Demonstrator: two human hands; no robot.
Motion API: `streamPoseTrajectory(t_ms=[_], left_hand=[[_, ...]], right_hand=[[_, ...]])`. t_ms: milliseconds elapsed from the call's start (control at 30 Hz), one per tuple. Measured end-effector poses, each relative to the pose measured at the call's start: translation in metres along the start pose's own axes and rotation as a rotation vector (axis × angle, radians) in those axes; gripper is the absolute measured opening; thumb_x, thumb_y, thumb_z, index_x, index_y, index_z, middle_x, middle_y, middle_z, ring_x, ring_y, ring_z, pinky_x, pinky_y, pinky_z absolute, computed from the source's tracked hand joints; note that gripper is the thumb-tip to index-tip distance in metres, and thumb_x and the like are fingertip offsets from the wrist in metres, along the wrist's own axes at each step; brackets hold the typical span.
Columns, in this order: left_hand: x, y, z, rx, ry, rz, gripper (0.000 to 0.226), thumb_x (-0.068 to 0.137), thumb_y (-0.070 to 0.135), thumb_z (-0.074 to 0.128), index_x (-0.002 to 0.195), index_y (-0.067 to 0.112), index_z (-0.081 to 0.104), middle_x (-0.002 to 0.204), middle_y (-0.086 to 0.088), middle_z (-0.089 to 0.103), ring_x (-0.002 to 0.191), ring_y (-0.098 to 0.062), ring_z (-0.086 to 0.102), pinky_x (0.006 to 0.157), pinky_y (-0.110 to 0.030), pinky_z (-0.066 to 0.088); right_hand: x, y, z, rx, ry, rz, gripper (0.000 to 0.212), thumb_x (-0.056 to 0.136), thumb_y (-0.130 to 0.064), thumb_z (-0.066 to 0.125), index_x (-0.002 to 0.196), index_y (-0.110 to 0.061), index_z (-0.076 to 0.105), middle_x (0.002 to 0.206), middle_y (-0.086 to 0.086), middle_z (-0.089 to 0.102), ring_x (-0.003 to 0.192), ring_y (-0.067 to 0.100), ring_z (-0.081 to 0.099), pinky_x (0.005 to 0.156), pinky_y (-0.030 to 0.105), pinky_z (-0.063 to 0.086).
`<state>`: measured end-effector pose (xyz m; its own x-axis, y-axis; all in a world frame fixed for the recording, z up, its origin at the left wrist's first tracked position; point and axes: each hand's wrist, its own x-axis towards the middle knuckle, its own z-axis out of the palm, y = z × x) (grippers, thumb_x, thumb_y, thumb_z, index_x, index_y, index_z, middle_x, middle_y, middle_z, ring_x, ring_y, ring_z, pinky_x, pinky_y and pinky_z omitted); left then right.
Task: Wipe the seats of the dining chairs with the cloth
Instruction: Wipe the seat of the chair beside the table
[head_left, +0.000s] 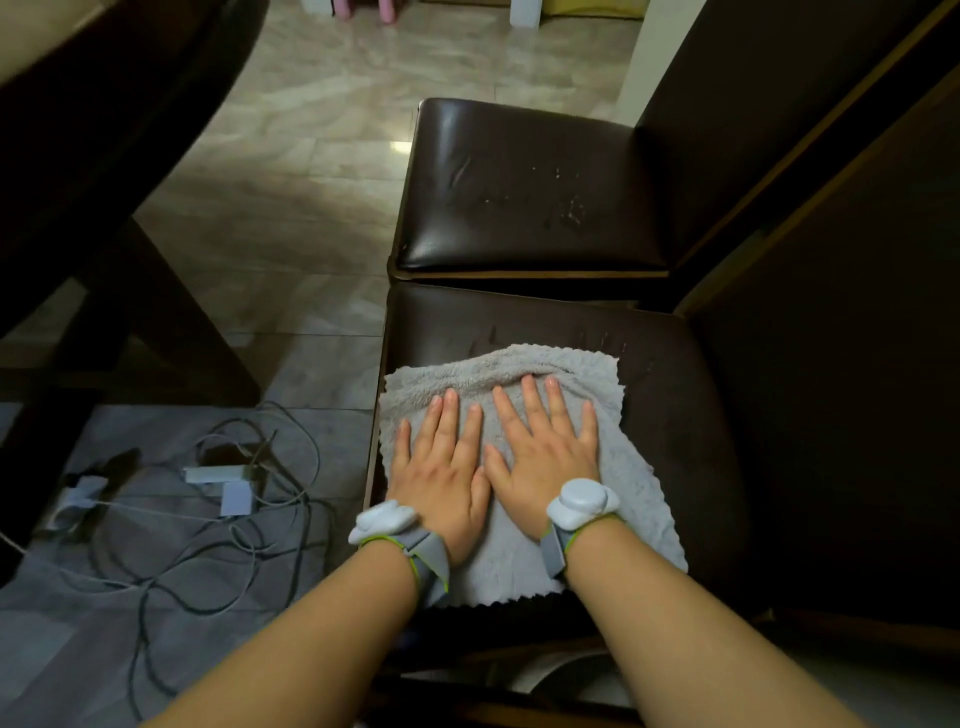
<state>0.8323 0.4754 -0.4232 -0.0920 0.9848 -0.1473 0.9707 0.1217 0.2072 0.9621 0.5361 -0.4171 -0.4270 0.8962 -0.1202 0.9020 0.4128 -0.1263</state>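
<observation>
i see my left hand (440, 470) and right hand (541, 457) lying flat, palms down, fingers straight and spread toward 12 o'clock, thumbs nearly touching; both forearms reach in from 6 o'clock.

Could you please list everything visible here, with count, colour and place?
cloth: one, grey, spread on the near seat
near chair seat: one, dark brown, under the cloth
far chair seat: one, dark brown, beyond it, scuffed
cables: several, grey and white, tangled on the floor at left
floor: beige tiles
wrist devices: two, white, on grey straps
left hand: flat on the cloth
right hand: flat on the cloth
</observation>
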Motion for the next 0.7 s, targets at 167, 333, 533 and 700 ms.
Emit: streamPoseTrajectory(t_ms=[167, 333, 533, 700], left_hand=[[0.051, -0.009, -0.013, 0.0, -0.016, -0.017, 0.071, 0.084, 0.047, 0.0, 0.151, 0.025, -0.011, 0.158, -0.003, -0.021, 0.145, -0.018, -0.02, 0.117, -0.046, -0.011], [0.096, -0.022, -0.023, 0.027, -0.047, 0.0, 0.067, 0.089, 0.045, 0.011, 0.151, 0.026, -0.007, 0.159, -0.002, -0.019, 0.146, -0.018, -0.017, 0.116, -0.046, -0.009], [0.12, -0.04, -0.016, -0.163, 0.114, -0.007, 0.067, 0.089, 0.048, 0.02, 0.152, 0.029, 0.006, 0.16, -0.003, -0.013, 0.146, -0.015, -0.017, 0.116, -0.038, -0.014], [0.146, -0.047, -0.022, -0.156, 0.059, -0.062, 0.072, 0.083, 0.048, 0.019, 0.152, 0.028, 0.012, 0.161, -0.005, 0.001, 0.147, -0.019, -0.004, 0.117, -0.039, -0.006]], right_hand=[[0.048, 0.006, -0.009, 0.014, -0.02, -0.001, 0.063, 0.094, -0.055, 0.02, 0.151, -0.04, -0.004, 0.162, -0.003, -0.008, 0.148, 0.021, -0.015, 0.115, 0.056, -0.009], [0.09, 0.008, -0.016, 0.001, -0.025, 0.007, 0.063, 0.094, -0.056, 0.019, 0.15, -0.041, -0.004, 0.162, -0.004, -0.008, 0.148, 0.021, -0.014, 0.115, 0.056, -0.008], [0.126, 0.003, -0.014, -0.016, -0.012, 0.047, 0.066, 0.09, -0.058, 0.019, 0.151, -0.039, 0.003, 0.162, -0.004, 0.003, 0.149, 0.021, -0.006, 0.115, 0.056, -0.007], [0.15, -0.002, -0.014, -0.004, -0.041, 0.093, 0.064, 0.091, -0.059, 0.019, 0.151, -0.038, 0.011, 0.161, -0.003, 0.015, 0.148, 0.021, 0.007, 0.115, 0.056, -0.001]])
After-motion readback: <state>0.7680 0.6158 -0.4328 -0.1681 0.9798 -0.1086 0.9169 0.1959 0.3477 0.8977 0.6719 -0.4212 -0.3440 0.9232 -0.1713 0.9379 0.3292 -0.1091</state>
